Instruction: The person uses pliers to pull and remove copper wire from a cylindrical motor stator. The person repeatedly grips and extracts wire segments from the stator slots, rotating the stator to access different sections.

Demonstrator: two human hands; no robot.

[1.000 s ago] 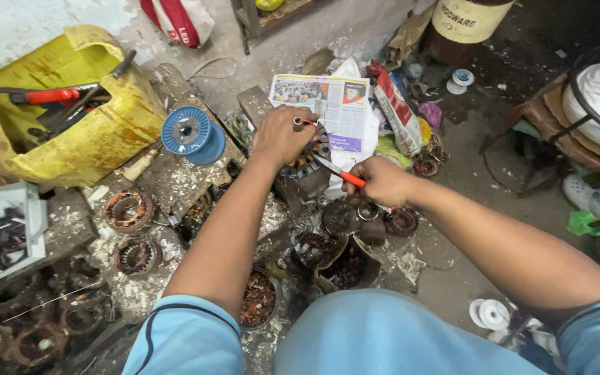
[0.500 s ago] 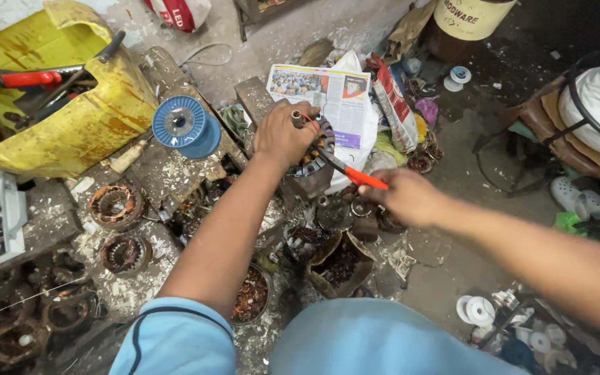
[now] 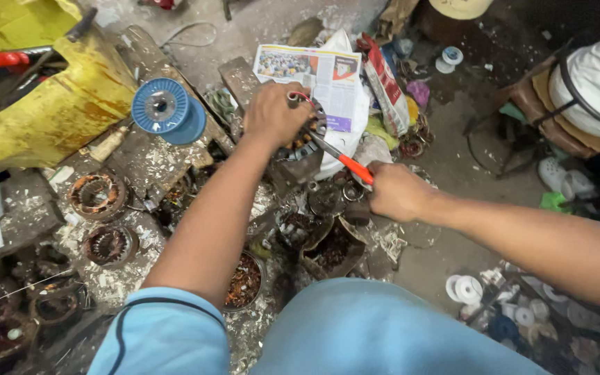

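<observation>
My left hand (image 3: 272, 112) presses down on a round motor stator (image 3: 305, 141) with copper windings, which rests on a wooden block. A red wire loops over its knuckles. My right hand (image 3: 396, 190) grips the orange handle of a screwdriver (image 3: 342, 160); the metal shaft points up-left into the stator just under my left hand. Both forearms reach forward from my blue sleeves over my blue-clad knees.
A blue wire spool (image 3: 167, 109) lies left of the stator. A yellow canister (image 3: 50, 97) with red-handled tools sits far left. Several old stators (image 3: 96, 194) litter the bench. A printed paper sheet (image 3: 317, 73), bags, white spools (image 3: 465, 287) and a stool (image 3: 557, 118) surround the spot.
The view has shifted down and left. My right hand drew slightly back to the right with the screwdriver, while my left hand stays on the stator.
</observation>
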